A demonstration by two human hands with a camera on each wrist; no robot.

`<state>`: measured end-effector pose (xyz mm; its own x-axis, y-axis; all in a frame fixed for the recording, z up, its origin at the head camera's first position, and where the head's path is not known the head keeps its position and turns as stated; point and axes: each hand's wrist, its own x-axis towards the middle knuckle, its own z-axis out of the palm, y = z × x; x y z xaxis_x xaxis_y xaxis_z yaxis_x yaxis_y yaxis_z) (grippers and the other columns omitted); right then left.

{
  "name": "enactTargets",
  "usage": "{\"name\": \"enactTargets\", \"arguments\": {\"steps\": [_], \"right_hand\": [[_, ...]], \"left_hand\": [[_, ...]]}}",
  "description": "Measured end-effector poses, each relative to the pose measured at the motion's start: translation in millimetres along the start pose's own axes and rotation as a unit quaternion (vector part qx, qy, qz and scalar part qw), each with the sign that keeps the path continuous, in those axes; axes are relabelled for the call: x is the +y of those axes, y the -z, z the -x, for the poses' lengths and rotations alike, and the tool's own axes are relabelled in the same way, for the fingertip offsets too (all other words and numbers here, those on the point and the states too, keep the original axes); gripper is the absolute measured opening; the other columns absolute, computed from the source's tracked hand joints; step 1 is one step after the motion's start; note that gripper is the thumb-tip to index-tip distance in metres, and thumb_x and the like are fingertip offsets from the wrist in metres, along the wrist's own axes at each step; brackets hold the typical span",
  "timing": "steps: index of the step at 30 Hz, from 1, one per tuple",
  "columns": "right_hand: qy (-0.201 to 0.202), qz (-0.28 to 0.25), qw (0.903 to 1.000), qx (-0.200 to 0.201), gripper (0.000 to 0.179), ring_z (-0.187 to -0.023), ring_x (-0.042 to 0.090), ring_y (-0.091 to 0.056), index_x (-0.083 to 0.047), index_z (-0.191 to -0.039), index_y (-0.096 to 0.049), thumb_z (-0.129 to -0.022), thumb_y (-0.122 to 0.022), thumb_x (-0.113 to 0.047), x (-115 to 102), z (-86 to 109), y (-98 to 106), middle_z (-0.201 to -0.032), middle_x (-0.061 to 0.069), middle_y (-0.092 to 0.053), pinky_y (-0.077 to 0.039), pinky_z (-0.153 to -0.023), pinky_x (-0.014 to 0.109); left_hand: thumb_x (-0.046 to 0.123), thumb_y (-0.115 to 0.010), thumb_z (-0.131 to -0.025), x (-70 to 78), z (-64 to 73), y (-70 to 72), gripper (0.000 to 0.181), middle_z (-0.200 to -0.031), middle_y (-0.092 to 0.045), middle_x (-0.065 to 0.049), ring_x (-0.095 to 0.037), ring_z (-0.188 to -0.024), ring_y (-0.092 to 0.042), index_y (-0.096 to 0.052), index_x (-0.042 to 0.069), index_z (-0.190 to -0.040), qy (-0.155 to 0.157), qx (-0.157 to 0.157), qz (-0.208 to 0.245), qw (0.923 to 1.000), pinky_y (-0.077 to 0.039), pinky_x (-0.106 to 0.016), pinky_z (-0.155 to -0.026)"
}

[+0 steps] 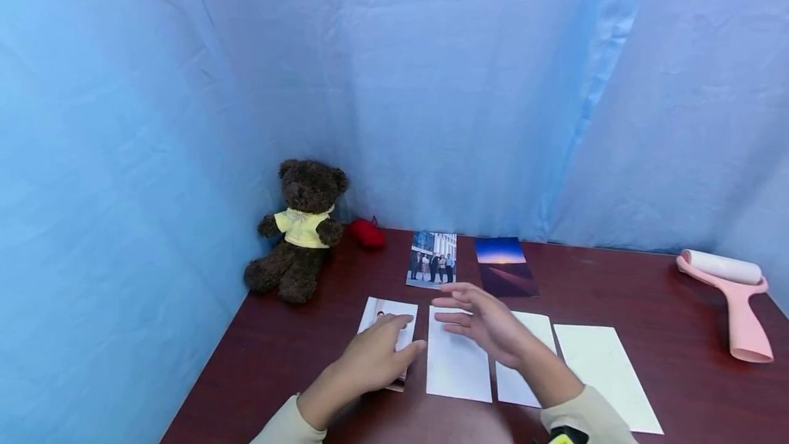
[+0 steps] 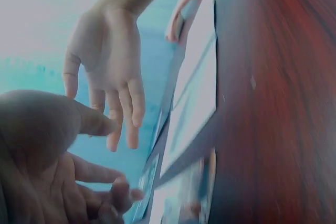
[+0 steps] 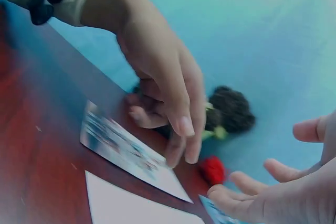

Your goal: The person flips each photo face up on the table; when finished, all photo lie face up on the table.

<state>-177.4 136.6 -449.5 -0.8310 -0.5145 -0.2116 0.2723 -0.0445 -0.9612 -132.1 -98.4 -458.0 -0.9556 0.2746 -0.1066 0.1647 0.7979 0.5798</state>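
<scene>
Fingers [image 3: 176, 98] of the left hand [image 1: 372, 360] hang loosely curled over a photo [image 1: 396, 307]; those of the right hand [image 1: 493, 329] spread above white cards [image 1: 459, 370] on the tabletop [image 1: 296, 355].

No words, labels, brands, numbers or signs can be read in any view, whether on the printed photos [image 1: 431, 260], the near white sheets [image 1: 459, 362] or the pink roller [image 1: 742, 314] at right.

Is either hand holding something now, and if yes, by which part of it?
Nothing is held: the left hand is empty over the near photo, and the right hand is empty over the white sheets.
</scene>
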Motion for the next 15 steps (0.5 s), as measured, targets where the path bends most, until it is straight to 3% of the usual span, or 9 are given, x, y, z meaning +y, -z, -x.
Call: {"name": "enactTargets", "arguments": {"steps": [2,5,9,15], "right_hand": [[-0.012,0.013,0.9998,0.012,0.06,-0.153,0.051,-0.04,0.0,-0.16,-0.027,-0.114,-0.04,-0.036,-3.3,8.8,11.6,-0.166,0.032,-0.033,-0.038,-0.124,0.057],[-0.03,0.022,0.999,0.025,0.063,-0.154,0.053,-0.035,-0.001,-0.162,-0.024,-0.114,-0.04,-0.037,-3.1,20.7,26.1,-0.168,0.033,-0.028,-0.038,-0.124,0.058],[-0.045,0.021,0.9983,0.031,0.066,-0.155,0.055,-0.032,0.001,-0.164,-0.018,-0.114,-0.039,-0.036,2.7,32.5,41.4,-0.169,0.035,-0.024,-0.04,-0.123,0.057],[-0.046,0.012,0.9984,0.032,0.067,-0.151,0.05,-0.042,0.003,-0.164,-0.016,-0.114,-0.038,-0.036,8.9,43.5,57.2,-0.168,0.037,-0.023,-0.047,-0.118,0.051]], "left_hand": [[0.045,-0.064,-0.103,8.0,-5.3,-2.7,0.06,-0.147,-0.065,-0.012,-0.029,-0.136,-0.063,-0.059,0.007,-0.149,0.007,-0.029,0.041,0.9987,-0.052,-0.055,-0.111],[0.044,-0.065,-0.103,15.0,-10.6,-6.5,0.061,-0.144,-0.067,-0.011,-0.026,-0.132,-0.065,-0.059,0.005,-0.149,0.007,-0.052,0.069,0.9963,-0.054,-0.053,-0.109],[0.043,-0.067,-0.102,18.9,-14.4,-9.6,0.061,-0.143,-0.068,-0.013,-0.027,-0.133,-0.065,-0.059,0.004,-0.148,0.008,-0.067,0.074,0.995,-0.053,-0.054,-0.11],[0.046,-0.067,-0.101,23.6,-19.2,-11.9,0.063,-0.147,-0.066,-0.012,-0.028,-0.139,-0.061,-0.059,0.005,-0.148,0.012,-0.073,0.069,0.9949,-0.049,-0.056,-0.115]]}}
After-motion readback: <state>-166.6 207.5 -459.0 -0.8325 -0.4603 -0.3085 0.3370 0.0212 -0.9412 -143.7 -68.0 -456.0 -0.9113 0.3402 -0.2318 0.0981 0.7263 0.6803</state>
